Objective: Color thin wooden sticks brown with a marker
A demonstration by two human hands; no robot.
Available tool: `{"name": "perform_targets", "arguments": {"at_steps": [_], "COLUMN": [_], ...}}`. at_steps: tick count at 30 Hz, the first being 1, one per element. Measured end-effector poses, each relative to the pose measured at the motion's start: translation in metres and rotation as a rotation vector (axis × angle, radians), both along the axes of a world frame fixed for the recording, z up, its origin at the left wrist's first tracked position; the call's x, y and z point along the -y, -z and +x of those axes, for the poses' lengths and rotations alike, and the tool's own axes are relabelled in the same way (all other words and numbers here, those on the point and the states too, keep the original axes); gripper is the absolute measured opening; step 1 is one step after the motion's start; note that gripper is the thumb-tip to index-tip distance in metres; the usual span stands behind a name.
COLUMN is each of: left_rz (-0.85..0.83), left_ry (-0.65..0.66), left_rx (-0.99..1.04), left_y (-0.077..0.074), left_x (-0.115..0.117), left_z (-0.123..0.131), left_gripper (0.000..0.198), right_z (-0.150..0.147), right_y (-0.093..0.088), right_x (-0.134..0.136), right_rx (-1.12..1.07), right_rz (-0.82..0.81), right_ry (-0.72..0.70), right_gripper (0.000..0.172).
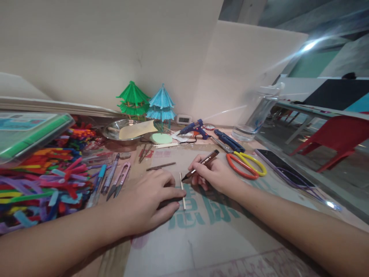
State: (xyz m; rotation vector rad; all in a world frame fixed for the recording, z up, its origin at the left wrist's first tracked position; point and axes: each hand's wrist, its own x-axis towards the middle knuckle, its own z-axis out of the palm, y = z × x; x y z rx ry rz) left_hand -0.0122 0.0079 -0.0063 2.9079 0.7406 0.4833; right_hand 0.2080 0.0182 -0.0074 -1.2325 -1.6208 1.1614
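Note:
A thin pale wooden stick (183,200) lies on the printed board (161,250) in front of me. My left hand (157,200) holds it down, the index fingertip on the stick and the thumb close beside it; the other fingers are curled. In my right hand (209,173) is a dark brown marker (206,164), gripped between thumb and fingers. Its black tip points down to the left and meets or nearly meets the upper part of the stick; I cannot tell which. A brown stick (160,166) lies just beyond my left hand.
Colourful pipe cleaners (43,188), pens (111,175) and pink-handled snips (122,177) lie left. Behind stand green (132,98) and blue (162,102) paper pagodas, a metal bowl (112,130) and a glue gun (196,129). Scissors (243,169), pliers (229,140), a phone (284,167) and a clear jug (248,125) are right.

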Motion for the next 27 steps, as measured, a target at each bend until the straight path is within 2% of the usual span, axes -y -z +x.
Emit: {"name": "perform_targets", "arguments": {"at_steps": [4, 9, 15, 21, 27], "left_rz": [0.01, 0.026, 0.014, 0.006, 0.004], "left_ry": [0.004, 0.004, 0.005, 0.001, 0.006], "left_rx": [-0.002, 0.002, 0.003, -0.007, -0.005], "left_y": [-0.001, -0.0008, 0.0005, 0.0003, -0.0009], "left_x": [0.0006, 0.0001, -0.0004, -0.0008, -0.0008], "left_z": [-0.0005, 0.0, -0.0002, -0.0001, 0.0009], "left_gripper": [0.027, 0.027, 0.028, 0.028, 0.027], "right_z": [-0.0005, 0.0007, -0.0004, 0.0, -0.0005], "right_y": [-0.001, -0.0001, -0.0002, -0.0007, -0.0032], "right_x": [-0.0001, 0.0002, -0.001, -0.0001, 0.0017], "right_rx": [0.0, 0.001, -0.011, -0.004, -0.014], "right_rz": [0.017, -0.02, 0.003, -0.021, -0.019], "right_ry": [0.024, -0.03, 0.024, -0.021, -0.001], "right_gripper": [0.017, 0.017, 0.017, 0.017, 0.016]}}
